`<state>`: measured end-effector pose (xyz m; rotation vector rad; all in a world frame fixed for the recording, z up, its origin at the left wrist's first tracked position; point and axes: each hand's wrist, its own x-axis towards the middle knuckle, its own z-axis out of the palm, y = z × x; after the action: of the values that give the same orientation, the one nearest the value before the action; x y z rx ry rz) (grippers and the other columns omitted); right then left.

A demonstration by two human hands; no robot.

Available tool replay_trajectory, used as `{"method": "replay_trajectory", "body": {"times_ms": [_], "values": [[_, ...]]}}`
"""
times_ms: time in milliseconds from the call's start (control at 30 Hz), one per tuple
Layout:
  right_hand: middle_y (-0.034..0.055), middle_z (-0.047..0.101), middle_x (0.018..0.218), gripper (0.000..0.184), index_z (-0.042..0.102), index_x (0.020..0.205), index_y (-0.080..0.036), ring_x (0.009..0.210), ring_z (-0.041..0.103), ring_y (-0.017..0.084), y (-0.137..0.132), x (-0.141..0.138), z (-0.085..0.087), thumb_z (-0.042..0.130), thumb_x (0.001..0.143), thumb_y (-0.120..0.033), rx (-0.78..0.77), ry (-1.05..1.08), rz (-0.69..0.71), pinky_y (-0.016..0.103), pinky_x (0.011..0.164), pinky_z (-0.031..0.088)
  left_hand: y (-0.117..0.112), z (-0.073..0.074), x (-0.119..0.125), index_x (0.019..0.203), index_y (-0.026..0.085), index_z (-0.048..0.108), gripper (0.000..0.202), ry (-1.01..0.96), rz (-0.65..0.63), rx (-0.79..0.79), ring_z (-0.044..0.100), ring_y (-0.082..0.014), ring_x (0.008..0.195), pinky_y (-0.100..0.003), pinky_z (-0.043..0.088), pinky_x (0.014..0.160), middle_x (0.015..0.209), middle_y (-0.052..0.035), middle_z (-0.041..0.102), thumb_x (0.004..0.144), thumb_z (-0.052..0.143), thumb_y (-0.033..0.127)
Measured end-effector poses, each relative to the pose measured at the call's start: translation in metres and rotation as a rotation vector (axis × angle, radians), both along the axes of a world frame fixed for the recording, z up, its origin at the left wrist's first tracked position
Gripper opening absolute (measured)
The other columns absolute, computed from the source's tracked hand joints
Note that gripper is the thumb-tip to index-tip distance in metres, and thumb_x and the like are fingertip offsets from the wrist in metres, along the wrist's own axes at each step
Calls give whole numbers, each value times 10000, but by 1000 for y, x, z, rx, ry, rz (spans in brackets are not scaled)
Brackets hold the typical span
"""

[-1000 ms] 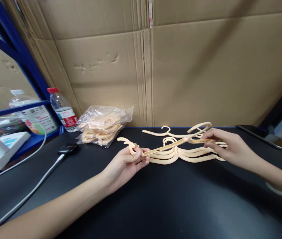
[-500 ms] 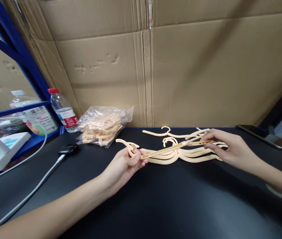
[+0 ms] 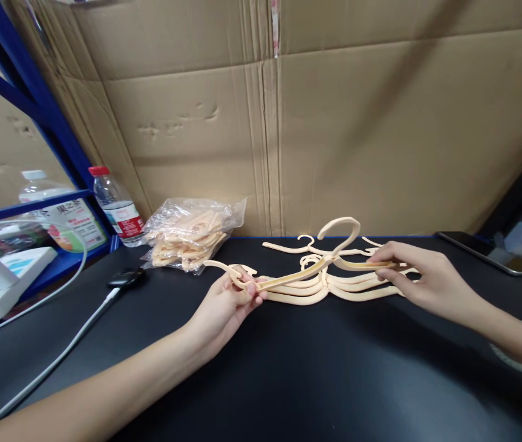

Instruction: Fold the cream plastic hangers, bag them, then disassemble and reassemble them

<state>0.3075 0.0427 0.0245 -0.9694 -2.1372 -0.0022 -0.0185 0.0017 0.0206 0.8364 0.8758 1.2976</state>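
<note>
A cream plastic hanger [image 3: 309,270] is held between both hands just above the black table [image 3: 288,380]. My left hand [image 3: 226,304] pinches its left arm end. At the other end my right hand [image 3: 415,276] pinches the right arm. Its hook [image 3: 340,229] stands upright in the middle. Right under it lies a pile of several like hangers [image 3: 335,287], and one more hanger [image 3: 291,247] lies behind them near the cardboard.
A clear bag of hangers [image 3: 191,236] lies at the back left beside a water bottle [image 3: 116,205]. A white cable with a black plug [image 3: 125,278] crosses the left side. A phone [image 3: 486,248] lies far right. A cardboard wall [image 3: 288,123] closes the back.
The hanger has been turned between my hands so its hook now stands up; before it lay nearly flat. Both hands kept their grip and shifted slightly left.
</note>
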Motion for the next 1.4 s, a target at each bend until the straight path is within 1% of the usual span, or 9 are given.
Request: {"method": "replay_trajectory", "body": {"times_ms": [167, 400, 500, 567, 633, 733, 867, 1200, 1400], "values": [[42, 695, 825, 127, 640, 923, -234, 680, 635, 182, -5, -3, 3, 527, 874, -265, 14, -40, -3, 303, 601, 499, 2, 2, 1, 632, 136, 561, 229, 10, 106, -12, 642, -97, 604, -174, 553, 629, 648, 6, 617, 723, 629, -63], [43, 691, 803, 152, 640, 917, -231, 628, 617, 176, -5, -4, 1, 523, 882, -321, -34, -13, -69, 304, 570, 481, 3, 0, 2, 719, 116, 632, 183, -20, 155, 4, 699, -118, 715, -179, 577, 740, 738, -40, 691, 792, 617, -51], [17, 636, 642, 193, 625, 919, -217, 523, 586, 162, -3, -2, 2, 528, 883, -380, -145, 77, -88, 285, 498, 457, 0, -1, 4, 831, 115, 626, 81, 42, 104, -67, 709, -135, 718, -194, 579, 710, 872, -98, 733, 826, 640, 36], [-6, 579, 549, 237, 607, 921, -204, 474, 560, 154, -3, 0, 5, 540, 874, -427, -265, 142, -62, 267, 452, 436, -6, -2, 6, 918, 124, 606, 71, 154, -20, -63, 711, -145, 708, -224, 579, 700, 937, -120, 735, 853, 630, 108], [-2, 575, 555, 270, 594, 905, -193, 484, 553, 150, -4, 1, 10, 572, 850, -457, -382, 170, -21, 254, 441, 428, -16, -3, 9, 949, 138, 593, 81, 357, -199, 70, 703, -154, 683, -261, 578, 674, 938, -107, 725, 874, 601, 168], [25, 604, 656, 262, 591, 852, -184, 563, 566, 147, -6, 3, 17, 611, 824, -444, -517, 162, 24, 253, 496, 456, -33, -1, 12, 996, 148, 624, 140, 800, -440, 477, 686, -196, 826, -331, 560, 771, 961, -92, 701, 872, 559, 155], [7, 589, 669, 190, 592, 804, -188, 580, 552, 138, -8, 4, 20, 612, 815, -376, -641, 24, 81, 257, 542, 436, -42, 1, 11, 1149, 155, 592, 295, 1095, -583, 829, 606, -210, 1050, -352, 489, 944, 1131, -97, 660, 878, 496, 92], [15, 660, 772, 83, 638, 772, -197, 697, 581, 172, -8, 6, 15, 588, 781, -263, -616, -408, 91, 269, 621, 412, -29, -7, 7, 1074, 181, 590, 236, 1181, -466, 859, 605, -184, 965, -321, 489, 878, 1044, -68, 656, 915, 441, 91], [25, 677, 882, 61, 669, 775, -210, 844, 609, 196, -7, 10, 16, 621, 780, -247, -621, -456, 135, 296, 746, 433, -28, -8, 7, 1074, 179, 573, 249, 1175, -475, 900, 580, -182, 1000, -314, 480, 898, 1073, -72, 637, 914, 422, 61]]}}
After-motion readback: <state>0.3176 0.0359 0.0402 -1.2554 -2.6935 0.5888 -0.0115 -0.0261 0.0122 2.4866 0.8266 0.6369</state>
